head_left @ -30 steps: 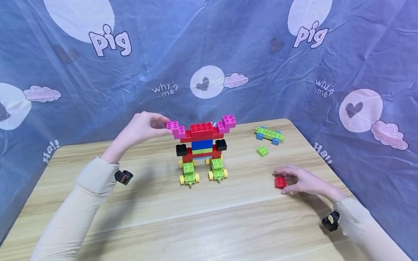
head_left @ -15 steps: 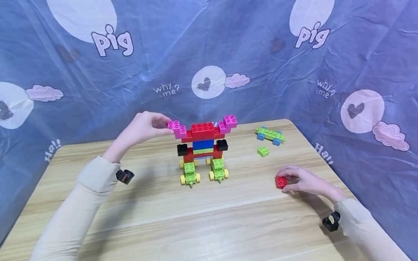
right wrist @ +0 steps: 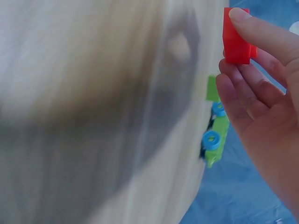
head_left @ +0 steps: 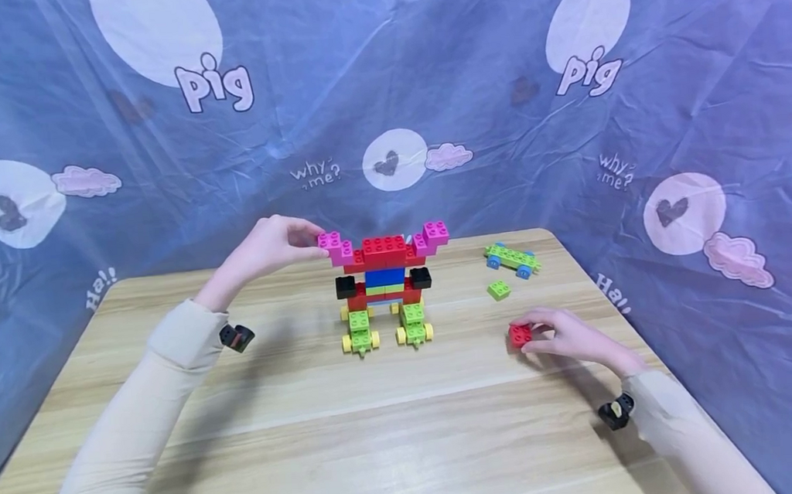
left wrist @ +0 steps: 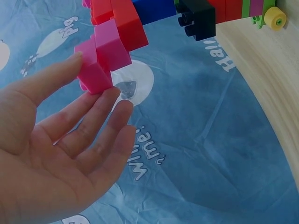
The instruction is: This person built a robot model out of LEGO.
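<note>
My left hand (head_left: 272, 245) pinches the outer pink brick (left wrist: 92, 67) at the left end of a toy brick figure (head_left: 385, 279). The figure stands upright on green wheeled bases, with red, blue and black bricks in its body and pink bricks at both upper ends. To its right, my right hand (head_left: 570, 335) holds a red brick (head_left: 520, 336) between thumb and fingers. In the right wrist view the red brick (right wrist: 237, 37) is lifted off the wooden table, its studs facing the palm side.
A small green brick (head_left: 499, 290) lies behind the right hand. Farther back stands a green wheeled base (head_left: 512, 259) with blue wheels. The wooden table (head_left: 356, 452) ends at a printed blue cloth (head_left: 496, 99) that hangs behind and at the sides.
My right hand has raised the red brick off the table and moved it slightly left and away from me. The left hand keeps its pinch on the pink brick.
</note>
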The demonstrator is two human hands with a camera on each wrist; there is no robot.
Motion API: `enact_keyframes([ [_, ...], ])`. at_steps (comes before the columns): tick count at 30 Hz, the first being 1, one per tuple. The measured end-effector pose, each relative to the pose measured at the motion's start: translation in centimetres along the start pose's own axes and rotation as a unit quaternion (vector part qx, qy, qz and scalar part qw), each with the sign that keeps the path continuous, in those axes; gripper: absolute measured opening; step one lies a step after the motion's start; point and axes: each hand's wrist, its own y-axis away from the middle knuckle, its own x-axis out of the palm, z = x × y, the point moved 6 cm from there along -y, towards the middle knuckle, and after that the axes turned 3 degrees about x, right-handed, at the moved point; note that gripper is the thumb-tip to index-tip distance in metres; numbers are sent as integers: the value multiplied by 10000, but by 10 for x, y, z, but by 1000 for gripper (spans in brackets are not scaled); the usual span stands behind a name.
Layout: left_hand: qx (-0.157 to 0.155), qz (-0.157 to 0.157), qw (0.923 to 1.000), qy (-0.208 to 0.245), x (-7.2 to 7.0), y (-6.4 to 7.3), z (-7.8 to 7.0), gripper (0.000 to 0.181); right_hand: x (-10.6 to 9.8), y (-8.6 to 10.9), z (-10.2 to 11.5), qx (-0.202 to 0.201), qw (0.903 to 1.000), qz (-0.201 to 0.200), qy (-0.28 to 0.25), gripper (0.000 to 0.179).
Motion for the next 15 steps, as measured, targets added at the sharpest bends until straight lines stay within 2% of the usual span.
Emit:
enact_keyframes([
  [5, -72, -99, 9999, 83, -2, 3, 3, 46, -4, -14, 9, -122, 9999, 3, -76, 38],
  [10, -33, -109, 9998, 147, -2, 3, 5, 43, -16, -27, 24, -196, 9996, -136, -139, 38],
  [15, -5, -115, 9997, 215, -1, 3, 6, 40, -31, -40, 46, -651, 9966, -503, 21, 39],
])
